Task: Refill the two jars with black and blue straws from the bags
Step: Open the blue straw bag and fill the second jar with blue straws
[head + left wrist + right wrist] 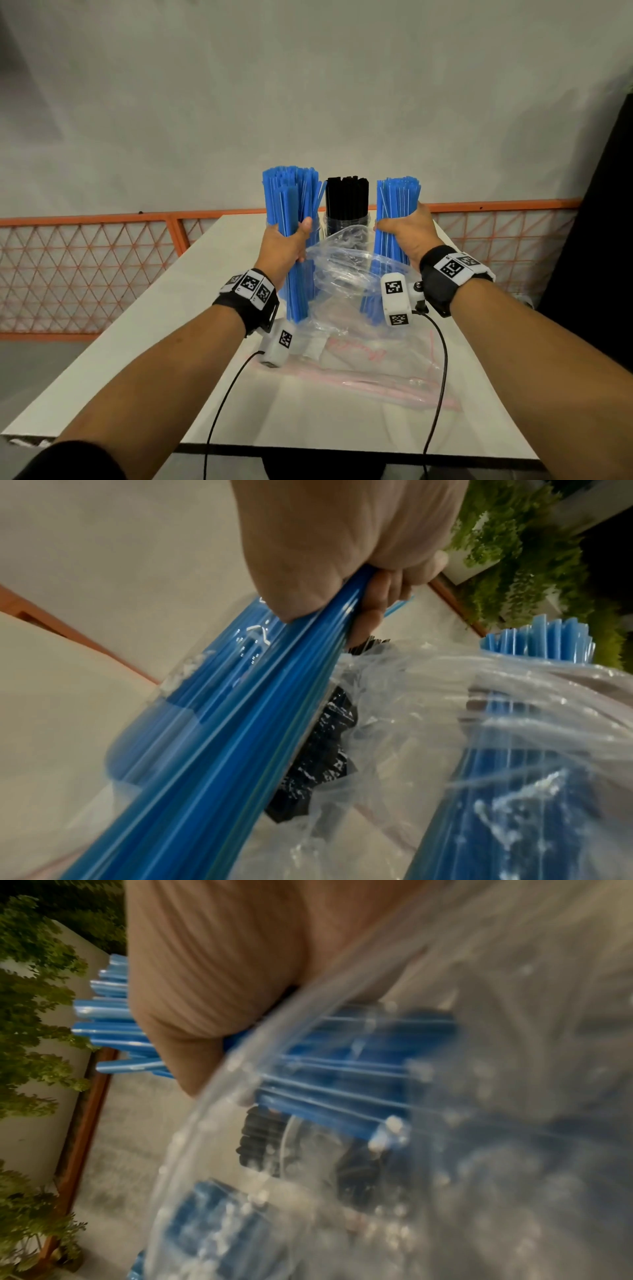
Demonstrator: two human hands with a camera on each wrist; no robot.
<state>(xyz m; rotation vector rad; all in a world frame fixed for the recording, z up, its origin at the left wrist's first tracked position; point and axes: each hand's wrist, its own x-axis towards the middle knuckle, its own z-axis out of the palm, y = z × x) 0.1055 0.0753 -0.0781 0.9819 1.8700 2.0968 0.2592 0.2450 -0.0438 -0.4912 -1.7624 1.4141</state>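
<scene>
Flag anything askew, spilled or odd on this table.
Nothing spilled. One oddity: the clear bag is bunched up between the two bundles, draped over the lower part of the right hand's blue straws. The left hand's bundle fans out unevenly on top.

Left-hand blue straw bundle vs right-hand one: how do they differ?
The left hand grips its straw bundle outside the clear bag, ends bare; the right hand grips its straw bundle with the lower ends inside that bag. The left one fans out at the top; the right one stays tighter. Both are blue, upright, flanking the black straws.
</scene>
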